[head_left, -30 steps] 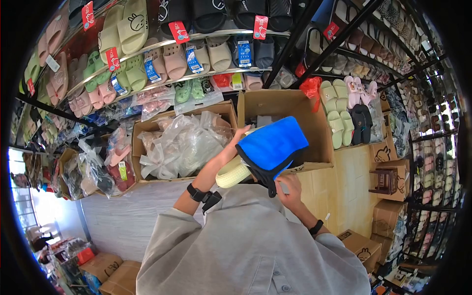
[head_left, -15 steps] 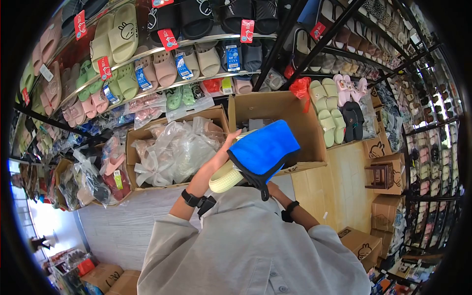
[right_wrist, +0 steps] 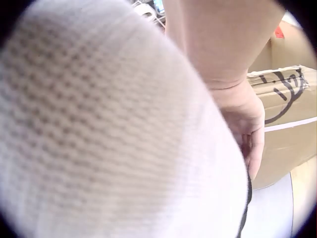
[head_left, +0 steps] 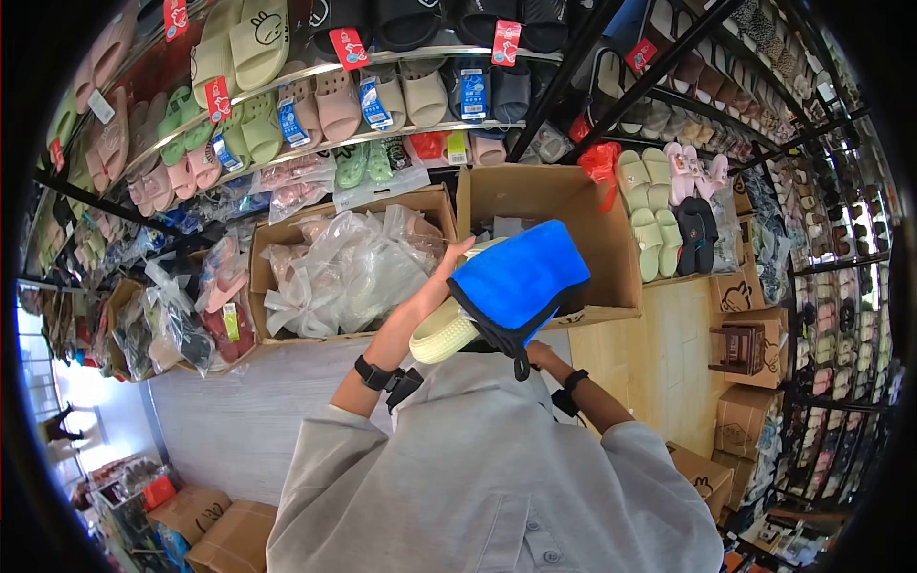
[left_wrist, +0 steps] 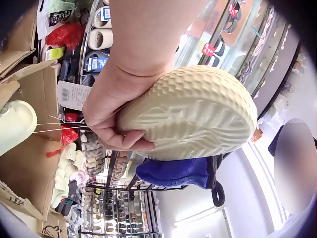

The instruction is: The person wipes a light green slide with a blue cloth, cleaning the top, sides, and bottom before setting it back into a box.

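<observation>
My left hand [head_left: 457, 260] grips a cream slipper [head_left: 442, 332], with a bright blue cloth piece [head_left: 523, 279] edged in black over its other end. In the left wrist view, the fingers of this hand [left_wrist: 119, 124] curl round the edge of the slipper's patterned sole [left_wrist: 193, 119]. Thin strings run from there towards another pale slipper [left_wrist: 16, 124], beside a white tag [left_wrist: 73, 95]. My right hand [head_left: 538, 355] is low behind the blue piece, close to the grey shirt. Pale fabric [right_wrist: 99, 124] partly covers that hand [right_wrist: 245, 119] in the right wrist view; its grip is unclear.
Beyond my hands stands an open cardboard box [head_left: 611, 258], with a box of plastic-wrapped slippers [head_left: 358, 272] to its left. Shelves of slippers [head_left: 334, 105] rise above them. Green slippers [head_left: 654, 244] stand to the right, and more cartons [head_left: 755, 420] farther right.
My right hand has drawn back from beside the blue piece's black loop towards the shirt. My left hand still grips the slipper; the head view has shifted slightly.
</observation>
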`<state>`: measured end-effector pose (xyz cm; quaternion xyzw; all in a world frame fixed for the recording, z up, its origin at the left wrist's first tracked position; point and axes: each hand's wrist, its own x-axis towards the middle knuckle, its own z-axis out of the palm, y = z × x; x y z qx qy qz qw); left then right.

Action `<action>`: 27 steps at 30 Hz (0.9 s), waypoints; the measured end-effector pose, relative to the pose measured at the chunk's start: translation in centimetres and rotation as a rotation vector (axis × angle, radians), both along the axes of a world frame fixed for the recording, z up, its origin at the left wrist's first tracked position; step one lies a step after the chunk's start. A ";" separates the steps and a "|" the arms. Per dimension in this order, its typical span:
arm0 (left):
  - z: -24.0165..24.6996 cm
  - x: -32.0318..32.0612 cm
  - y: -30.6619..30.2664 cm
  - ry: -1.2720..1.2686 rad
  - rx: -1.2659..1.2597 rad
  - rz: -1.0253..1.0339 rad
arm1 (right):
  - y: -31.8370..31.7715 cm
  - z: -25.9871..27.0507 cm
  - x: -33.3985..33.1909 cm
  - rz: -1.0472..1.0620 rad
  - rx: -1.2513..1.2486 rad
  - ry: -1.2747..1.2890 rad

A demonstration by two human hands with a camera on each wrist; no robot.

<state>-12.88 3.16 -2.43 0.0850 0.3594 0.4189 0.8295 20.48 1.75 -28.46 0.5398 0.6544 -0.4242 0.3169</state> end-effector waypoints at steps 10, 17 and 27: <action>-1.7 -0.3 -0.3 -0.016 -0.027 0.001 | -2.0 -1.2 1.7 -0.318 -0.107 0.022; -0.8 -0.4 -0.4 -0.051 -0.041 0.011 | -2.9 -6.6 4.3 -0.251 0.005 0.167; -0.9 0.3 -1.1 -0.071 0.007 -0.007 | -3.4 -6.4 5.1 -0.071 0.118 0.178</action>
